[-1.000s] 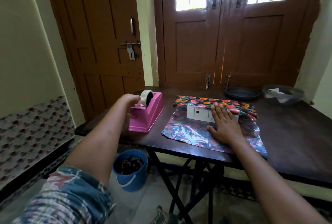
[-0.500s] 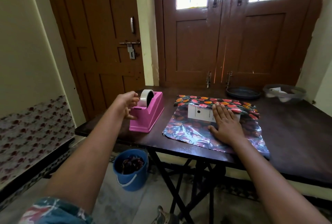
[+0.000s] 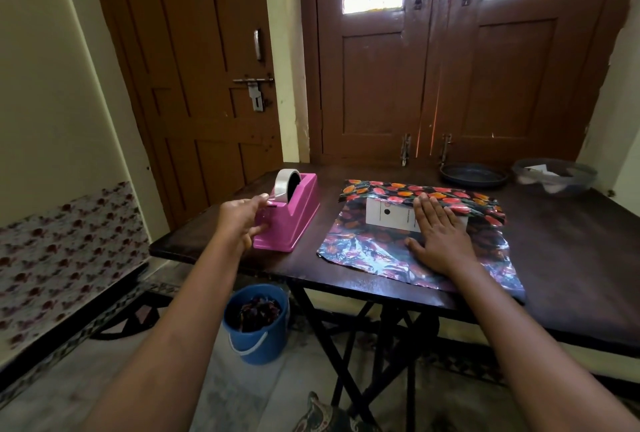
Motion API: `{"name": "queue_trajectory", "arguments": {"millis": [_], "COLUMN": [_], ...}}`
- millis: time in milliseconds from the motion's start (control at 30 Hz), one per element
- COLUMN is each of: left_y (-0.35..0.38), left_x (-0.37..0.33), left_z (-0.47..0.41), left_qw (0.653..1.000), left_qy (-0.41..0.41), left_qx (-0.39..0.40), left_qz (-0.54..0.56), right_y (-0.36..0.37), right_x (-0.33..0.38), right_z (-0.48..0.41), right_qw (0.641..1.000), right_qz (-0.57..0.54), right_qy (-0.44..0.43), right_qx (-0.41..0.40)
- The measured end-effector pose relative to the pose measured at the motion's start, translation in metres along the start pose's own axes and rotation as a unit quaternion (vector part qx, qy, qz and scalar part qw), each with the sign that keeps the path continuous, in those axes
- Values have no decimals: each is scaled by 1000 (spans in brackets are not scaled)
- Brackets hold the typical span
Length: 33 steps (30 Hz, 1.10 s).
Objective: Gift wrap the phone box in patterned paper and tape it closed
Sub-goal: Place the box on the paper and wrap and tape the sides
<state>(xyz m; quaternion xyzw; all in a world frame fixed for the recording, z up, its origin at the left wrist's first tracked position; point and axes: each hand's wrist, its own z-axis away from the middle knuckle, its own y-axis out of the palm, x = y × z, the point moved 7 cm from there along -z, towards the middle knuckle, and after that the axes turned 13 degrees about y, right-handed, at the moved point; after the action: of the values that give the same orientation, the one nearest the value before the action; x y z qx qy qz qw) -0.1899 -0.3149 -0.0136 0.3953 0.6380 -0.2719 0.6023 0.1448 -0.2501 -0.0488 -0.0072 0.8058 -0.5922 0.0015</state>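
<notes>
Left hand (image 3: 242, 220) pinches clear tape (image 3: 284, 185) at my pink plastic dispenser (image 3: 298, 220); right hand (image 3: 440, 241) lies flat on glossy paper (image 3: 363, 251) and white box (image 3: 388, 216).

- One head-worn wide-angle view, looking forward and down over the tabletop (image 3: 554, 275) toward brown doors (image 3: 450, 85).
- Close: left hand (image 3: 242, 220) and right hand (image 3: 440, 241) reach in from the bottom edge.

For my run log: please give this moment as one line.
left hand pinches tape at dispenser | right hand flat on box and paper
</notes>
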Motion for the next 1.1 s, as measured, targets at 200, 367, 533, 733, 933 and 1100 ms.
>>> {"name": "queue_trajectory", "arguments": {"millis": [200,367,533,733,933,1100], "left_y": [-9,-8,-12,-15,-17,-27], "left_x": [13,14,19,10,-5,1], "left_z": [9,12,7,1,6,18], "left_qw": [998,998,994,976,906,956], "left_qy": [5,14,29,97,142,113], "left_qx": [-13,8,15,8,26,41], "left_qz": [-58,-64,-104,-197,-397,-267], "right_y": [0,0,0,1,1,1], "right_x": [0,0,-1,0,-1,0], "right_z": [0,0,1,0,0,0], "right_qw": [1000,1000,1000,1000,1000,1000], "right_qz": [4,1,-2,-2,6,4], "right_qy": [2,0,-1,-1,1,1], "right_qx": [0,-3,-4,-5,-4,-4]}}
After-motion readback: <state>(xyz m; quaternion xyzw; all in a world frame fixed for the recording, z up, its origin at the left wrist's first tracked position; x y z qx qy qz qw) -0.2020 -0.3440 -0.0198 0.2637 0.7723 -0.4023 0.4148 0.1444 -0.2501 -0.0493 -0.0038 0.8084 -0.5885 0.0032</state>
